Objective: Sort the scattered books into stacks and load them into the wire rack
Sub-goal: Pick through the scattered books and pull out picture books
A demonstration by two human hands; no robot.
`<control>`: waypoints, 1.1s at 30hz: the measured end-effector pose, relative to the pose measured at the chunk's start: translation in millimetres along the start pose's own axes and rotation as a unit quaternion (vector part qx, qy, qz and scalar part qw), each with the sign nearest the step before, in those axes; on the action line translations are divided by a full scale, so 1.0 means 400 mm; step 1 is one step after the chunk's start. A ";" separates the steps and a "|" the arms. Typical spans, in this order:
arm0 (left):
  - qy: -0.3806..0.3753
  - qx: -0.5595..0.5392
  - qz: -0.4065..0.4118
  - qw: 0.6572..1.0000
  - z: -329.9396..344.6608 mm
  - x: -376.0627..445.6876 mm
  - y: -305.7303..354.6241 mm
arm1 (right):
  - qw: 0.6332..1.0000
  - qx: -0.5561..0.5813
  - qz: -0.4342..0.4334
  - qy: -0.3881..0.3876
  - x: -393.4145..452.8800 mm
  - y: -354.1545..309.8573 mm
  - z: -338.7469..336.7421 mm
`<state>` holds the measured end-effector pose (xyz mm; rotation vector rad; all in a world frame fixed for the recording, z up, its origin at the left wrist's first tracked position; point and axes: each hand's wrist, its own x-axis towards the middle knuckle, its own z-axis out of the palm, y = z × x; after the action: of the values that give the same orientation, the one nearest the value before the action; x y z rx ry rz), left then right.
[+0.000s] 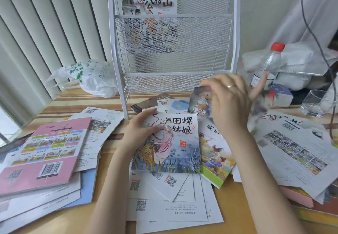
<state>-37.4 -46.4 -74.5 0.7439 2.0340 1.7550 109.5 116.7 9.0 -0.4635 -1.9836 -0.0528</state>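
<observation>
Two hands over the scattered books — left hand (141,130) gripped the left edge of a picture book (175,144) with a pink-robed figure, held face up above the white sheets on the surface (109,153). Right hand (231,102) pinched a blurred second book (200,101), raised before the wire rack (173,56). One book (149,19) upright in the rack's upper pocket. Pink book (45,153) topped the left pile — clear bottle (268,65) at right.

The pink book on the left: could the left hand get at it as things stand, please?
Probably not at once: the left hand holds an illustrated book. The pink book lies on top of its pile, nothing covering it, so the way is free once that hand lets go.
</observation>
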 end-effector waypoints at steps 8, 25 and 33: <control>-0.034 -0.054 -0.018 0.998 0.013 0.018 0.041 | 0.944 0.072 -0.252 -0.198 -0.004 -0.163 0.012; -0.140 -0.303 -0.035 0.942 -0.028 -0.004 0.019 | 0.890 0.191 -0.239 -0.337 -0.156 -0.216 0.120; -0.017 -0.276 0.029 0.961 -0.025 0.017 0.003 | 0.922 0.292 -0.064 -0.248 -0.184 -0.146 0.157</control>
<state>-48.5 -50.2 -71.3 0.6434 1.3945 2.1786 62.9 55.9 -74.2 0.0565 -2.3849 0.6169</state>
